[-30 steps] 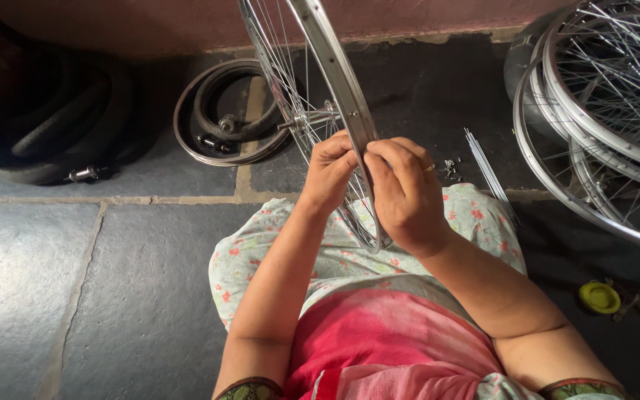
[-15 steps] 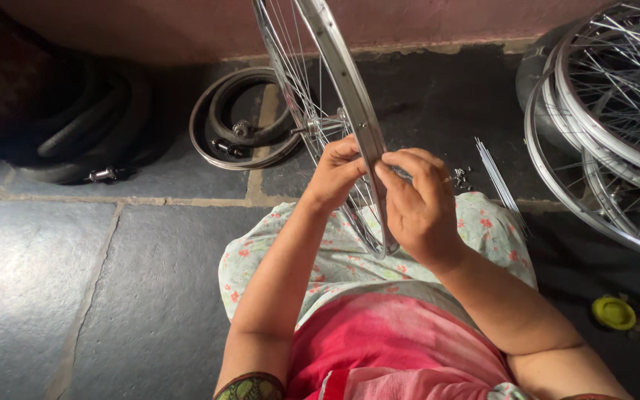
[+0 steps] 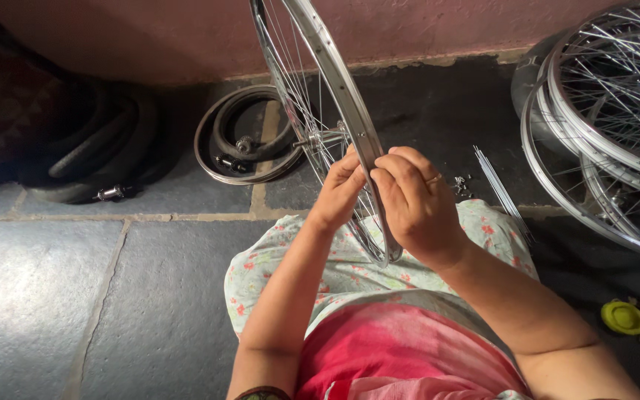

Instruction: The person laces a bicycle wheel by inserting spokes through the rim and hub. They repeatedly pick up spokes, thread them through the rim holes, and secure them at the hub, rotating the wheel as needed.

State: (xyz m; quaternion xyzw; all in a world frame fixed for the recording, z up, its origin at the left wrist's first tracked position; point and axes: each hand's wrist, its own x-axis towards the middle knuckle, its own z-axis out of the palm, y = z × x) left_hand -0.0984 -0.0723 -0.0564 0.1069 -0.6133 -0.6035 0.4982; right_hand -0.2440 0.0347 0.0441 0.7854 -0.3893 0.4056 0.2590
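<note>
Head view, looking straight down, and both hands meet at the middle of the frame on a bicycle wheel rim (image 3: 338, 81) that stands on edge across the person's lap, its silver band running from the top centre down to the floral cloth over the knees. The left hand (image 3: 340, 191) is curled against the rim's left side, fingers bent in among the thin spokes (image 3: 301, 96), pressed to the metal. The right hand (image 3: 414, 204) closes in from the other side, fingertips bunched together and pinching at the rim's edge; what sits between them is too small to tell. A ring shows on one finger. The hub (image 3: 320, 138) sits just above the left hand. To the upper left on the dark stone floor (image 3: 75, 296) lie a coiled rubber tyre (image 3: 242, 137) and, further left, a heap of black tubes (image 3: 90, 152). At the right edge, a stack of spoked wheels (image 3: 609, 126) leans out of frame, a bundle of loose spokes (image 3: 501, 189) lies near the right knee, and a small yellow-green cap (image 3: 623, 318) rests at lower right.
</note>
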